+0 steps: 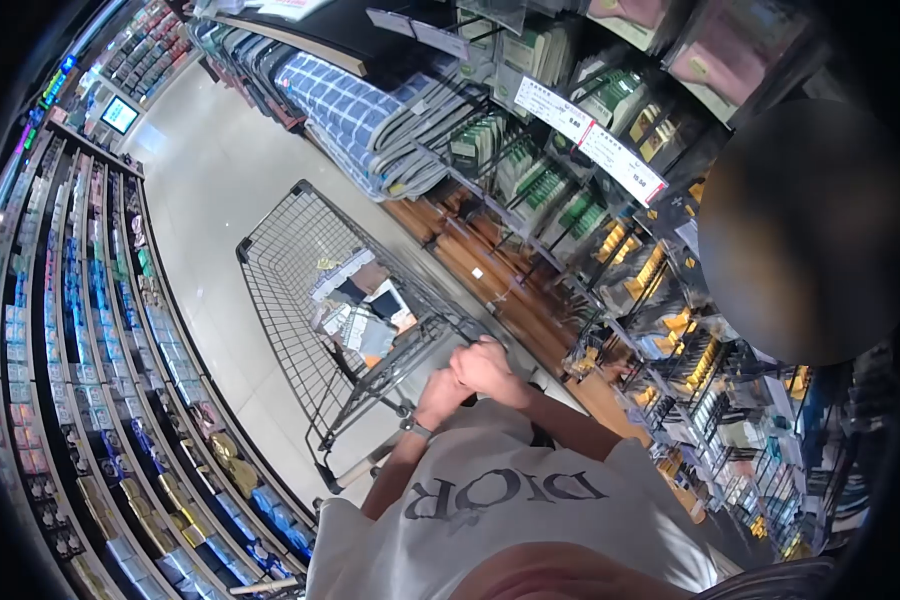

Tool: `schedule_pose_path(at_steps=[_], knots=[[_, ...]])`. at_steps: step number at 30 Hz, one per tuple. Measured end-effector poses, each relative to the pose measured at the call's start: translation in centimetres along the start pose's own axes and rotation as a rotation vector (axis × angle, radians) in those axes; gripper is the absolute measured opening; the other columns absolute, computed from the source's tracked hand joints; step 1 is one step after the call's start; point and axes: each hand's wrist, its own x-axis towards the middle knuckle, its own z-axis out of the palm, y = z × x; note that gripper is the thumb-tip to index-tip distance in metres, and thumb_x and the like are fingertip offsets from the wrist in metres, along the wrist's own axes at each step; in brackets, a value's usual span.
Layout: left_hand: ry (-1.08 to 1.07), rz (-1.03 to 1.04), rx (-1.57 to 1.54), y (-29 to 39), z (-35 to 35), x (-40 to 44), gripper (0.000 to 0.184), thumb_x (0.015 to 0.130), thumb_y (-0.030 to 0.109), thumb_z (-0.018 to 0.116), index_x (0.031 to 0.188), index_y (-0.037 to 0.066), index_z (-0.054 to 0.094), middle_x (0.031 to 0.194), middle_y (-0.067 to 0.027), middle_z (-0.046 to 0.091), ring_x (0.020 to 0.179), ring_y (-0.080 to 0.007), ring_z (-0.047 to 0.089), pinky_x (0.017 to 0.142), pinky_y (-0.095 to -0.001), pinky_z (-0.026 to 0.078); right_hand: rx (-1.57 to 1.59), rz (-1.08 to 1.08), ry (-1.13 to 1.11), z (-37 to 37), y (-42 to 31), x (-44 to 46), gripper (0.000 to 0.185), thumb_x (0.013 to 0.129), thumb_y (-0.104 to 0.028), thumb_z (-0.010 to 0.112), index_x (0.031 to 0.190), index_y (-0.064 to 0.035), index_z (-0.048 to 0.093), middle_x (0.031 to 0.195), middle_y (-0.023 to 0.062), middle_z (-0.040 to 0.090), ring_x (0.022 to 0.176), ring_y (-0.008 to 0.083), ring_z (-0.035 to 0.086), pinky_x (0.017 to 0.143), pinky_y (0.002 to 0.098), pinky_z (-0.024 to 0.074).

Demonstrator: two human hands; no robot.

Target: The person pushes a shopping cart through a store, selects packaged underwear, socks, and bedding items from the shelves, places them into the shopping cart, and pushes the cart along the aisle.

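A wire shopping cart (285, 290) stands in front of me, tilted in the view. Several packets and folded cloth items (365, 310) lie inside its basket. My left hand (440, 396), with a band on its wrist, is closed at the cart's near end, over the handle. My right hand (486, 368) is closed right beside it, touching and partly overlapping the left. Most of the handle is hidden beneath my hands and forearms.
Long shelves of small packaged goods (100, 400) run along the left. To the right, packets hang on racks (580, 200) with price labels (590, 138). Folded checked textiles (355, 110) lie stacked ahead. Pale floor (195, 210) runs between the shelves. A lit screen (119, 114) stands far off.
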Motion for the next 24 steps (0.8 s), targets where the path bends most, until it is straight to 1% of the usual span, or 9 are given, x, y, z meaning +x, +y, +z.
schedule_pose_path(at_steps=[4,8,12,15,18,20,21,22,24], knots=[[0.062,0.093,0.006,-3.2,-3.8,1.4,0.037,0.085,0.041,0.074,0.091,0.004,0.075,0.082,-0.0232,0.071,0.082,-0.0418,0.071,0.071,-0.0483,0.057,-0.002,0.022,0.051,0.2,-1.7,4.4,0.018,0.077,-0.028,0.067,0.073,-0.011,0.071,0.062,0.0073,0.07,0.059,0.0224,0.072,0.075,0.0388,0.0509],[0.059,0.248,0.391,-7.6,-6.5,2.5,0.027,0.09,0.034,0.067,0.09,0.008,0.075,0.078,-0.0203,0.071,0.072,-0.0399,0.071,0.063,-0.0517,0.054,-0.018,0.051,0.032,1.9,-4.4,7.1,0.008,0.07,-0.026,0.068,0.069,-0.0211,0.074,0.067,0.0042,0.072,0.066,0.0193,0.071,0.071,0.0416,0.044],[0.107,0.121,0.256,-7.5,-9.7,1.4,0.039,0.09,0.033,0.071,0.089,-0.007,0.069,0.083,-0.0328,0.065,0.081,-0.0494,0.068,0.062,-0.054,0.05,0.026,0.046,0.096,6.5,-6.0,9.4,0.015,0.075,-0.026,0.067,0.078,-0.0135,0.075,0.071,0.0051,0.072,0.071,0.0235,0.07,0.075,0.0414,0.0472],[0.125,0.055,0.146,-5.9,-11.6,0.8,0.036,0.09,0.028,0.07,0.094,-0.007,0.07,0.084,-0.0327,0.066,0.081,-0.049,0.069,0.069,-0.0514,0.051,0.276,-0.133,0.373,5.9,-5.5,7.8,0.024,0.089,-0.026,0.061,0.099,-0.0056,0.069,0.086,0.0115,0.069,0.09,0.0289,0.067,0.087,0.0437,0.049],[0.024,0.016,0.261,-1.8,-10.8,0.3,0.042,0.089,0.025,0.071,0.115,-0.008,0.065,0.101,-0.0334,0.068,0.093,-0.0483,0.068,0.076,-0.0514,0.052,0.794,-0.263,0.475,0.7,-2.9,1.2,0.022,0.091,-0.02,0.06,0.105,-0.0057,0.068,0.093,0.013,0.071,0.092,0.0331,0.068,0.089,0.0446,0.0507],[0.196,0.124,0.306,-1.0,-9.2,0.3,0.059,0.087,0.02,0.071,0.134,-0.009,0.051,0.122,-0.0318,0.058,0.112,-0.0474,0.06,0.088,-0.0517,0.05,0.98,0.113,0.088,-4.7,-0.6,-3.9,0.024,0.094,-0.016,0.057,0.113,-0.0079,0.069,0.104,0.0131,0.072,0.097,0.035,0.068,0.088,0.0443,0.0525],[0.406,0.278,0.313,2.3,-7.9,0.2,0.065,0.086,0.011,0.066,0.141,-0.01,0.039,0.129,-0.0281,0.046,0.121,-0.0458,0.05,0.1,-0.0521,0.045,0.892,0.257,0.16,-6.3,1.0,-6.6,0.025,0.096,-0.018,0.057,0.116,-0.0095,0.07,0.107,0.0141,0.074,0.1,0.0336,0.069,0.083,0.0453,0.0539],[0.507,0.315,0.266,3.7,-6.7,1.3,0.059,0.084,0.007,0.06,0.138,-0.011,0.044,0.126,-0.0275,0.049,0.119,-0.0456,0.05,0.105,-0.0534,0.042,0.905,0.33,0.23,-9.2,2.9,-9.6,0.024,0.096,-0.018,0.058,0.114,-0.0092,0.071,0.104,0.0146,0.074,0.099,0.0336,0.07,0.084,0.0453,0.0538],[0.385,0.468,0.019,11.8,-4.1,1.9,0.054,0.082,0.002,0.055,0.135,-0.01,0.048,0.126,-0.0258,0.05,0.122,-0.0433,0.05,0.108,-0.0517,0.041,0.679,0.548,0.618,-12.1,7.0,-16.4,0.019,0.096,-0.019,0.06,0.107,-0.0082,0.071,0.102,0.0135,0.073,0.098,0.0309,0.07,0.087,0.0424,0.0541]])
